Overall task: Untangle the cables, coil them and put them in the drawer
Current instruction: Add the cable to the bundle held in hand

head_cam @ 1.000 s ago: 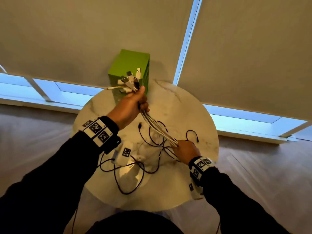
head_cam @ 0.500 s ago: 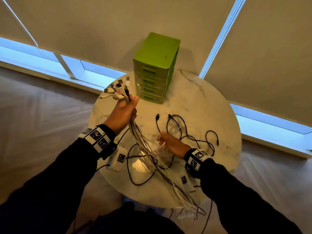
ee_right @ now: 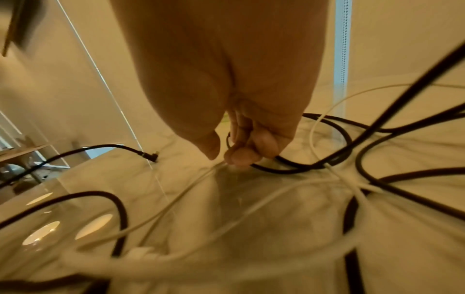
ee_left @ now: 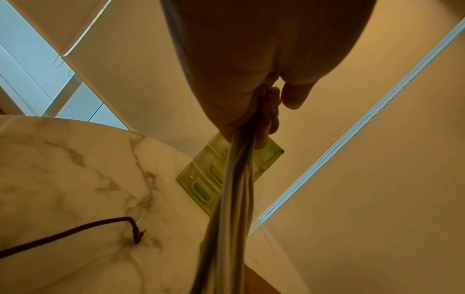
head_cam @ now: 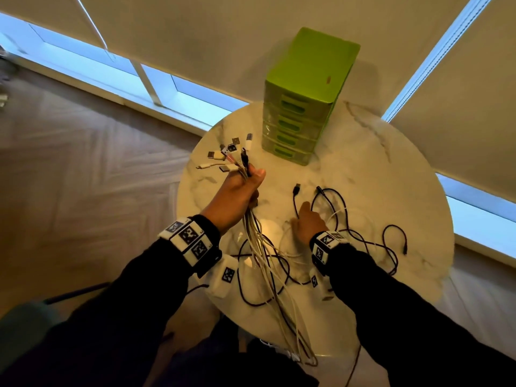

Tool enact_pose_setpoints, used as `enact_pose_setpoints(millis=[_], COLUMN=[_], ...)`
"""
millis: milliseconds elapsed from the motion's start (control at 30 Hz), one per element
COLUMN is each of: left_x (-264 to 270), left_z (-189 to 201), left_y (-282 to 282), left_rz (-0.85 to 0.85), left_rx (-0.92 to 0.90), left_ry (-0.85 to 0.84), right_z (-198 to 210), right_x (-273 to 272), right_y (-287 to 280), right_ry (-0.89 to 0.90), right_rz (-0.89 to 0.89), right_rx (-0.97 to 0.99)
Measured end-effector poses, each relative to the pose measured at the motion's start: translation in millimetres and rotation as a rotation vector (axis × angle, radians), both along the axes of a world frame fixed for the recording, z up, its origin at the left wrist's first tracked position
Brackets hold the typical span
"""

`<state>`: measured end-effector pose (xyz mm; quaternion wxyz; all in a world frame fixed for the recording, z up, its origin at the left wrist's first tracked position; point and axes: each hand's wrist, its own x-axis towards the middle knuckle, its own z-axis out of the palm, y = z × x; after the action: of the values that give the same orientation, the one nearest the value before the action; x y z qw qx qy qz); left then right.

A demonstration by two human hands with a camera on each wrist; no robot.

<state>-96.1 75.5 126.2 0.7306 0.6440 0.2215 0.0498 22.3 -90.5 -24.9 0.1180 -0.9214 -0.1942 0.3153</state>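
Observation:
My left hand (head_cam: 240, 191) is raised over the marble table (head_cam: 391, 177) and grips a bundle of mostly white cables (head_cam: 262, 263). Their plug ends (head_cam: 231, 157) fan out above the fist, and the tails trail over the table's near edge. The left wrist view shows the fingers (ee_left: 266, 123) curled round the bundle (ee_left: 231, 199). My right hand (head_cam: 307, 222) is low on the table among loose black cables (head_cam: 337, 199). In the right wrist view its fingertips (ee_right: 241, 157) pinch a black cable (ee_right: 289, 167) beside a thin white cable (ee_right: 176, 201).
A green drawer unit (head_cam: 304, 93) with several shut drawers stands at the table's far edge, against the window blinds. More black cable loops (head_cam: 393, 238) lie toward the table's right side. Wooden floor lies to the left of the round table.
My right hand has let go of the bundle and moved to the black cables on the table. The bundle's tails now hang over the near edge. The head view has shifted left.

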Motion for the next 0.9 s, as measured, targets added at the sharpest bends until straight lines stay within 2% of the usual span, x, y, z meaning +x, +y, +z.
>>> enact_pose_setpoints(millis=[133,200,267,300,400,433,500,567,667,767,900], left_x=[-1.3,-1.1,0.1,1.0,5.4,6.8,12.7,20.8,30.9,34.1,33.5], left_z=[-5.7,-8.8,-12.7,-15.3,-23.5,-25.7,-26.5,-22.5,-9.8,2.4,9.2], left_y=[6.1,9.2,13.0,14.5,16.0,15.5,11.2,4.0,-9.5,-22.5,-36.8], left_rz=[-0.029,-0.028,-0.01,-0.005,0.012,0.021,0.03,0.027,-0.007,-0.125,-0.207], left_rx=[-0.013,-0.04,-0.065,-0.07,-0.095,-0.119,-0.194,-0.283,-0.344,-0.315,-0.229], left_ry=[0.005,0.011,0.019,0.024,0.015,0.008,0.001,-0.013,-0.062,-0.111,-0.082], right_z=[-5.2,-0.9,12.1,23.2,72.2,89.8,123.4,148.7,162.3,157.5,162.0], right_x=[10.1,16.8,26.4,31.7,40.7,39.8,30.1,9.9,-29.8,-57.9,-72.3], right_y=[-6.2,-9.0,-10.6,-11.8,-17.1,-18.9,-22.9,-26.9,-30.1,-29.6,-32.5], right_ry=[-0.037,-0.153,-0.212,-0.175,0.105,0.156,0.136,0.06,-0.072,-0.177,-0.291], right_rz=[0.057,0.045,-0.024,-0.085,-0.337,-0.38,-0.359,-0.291,-0.142,-0.004,0.026], right_rx=[-0.011,0.085,0.27,0.387,0.773,0.875,0.978,1.021,0.958,0.856,0.821])
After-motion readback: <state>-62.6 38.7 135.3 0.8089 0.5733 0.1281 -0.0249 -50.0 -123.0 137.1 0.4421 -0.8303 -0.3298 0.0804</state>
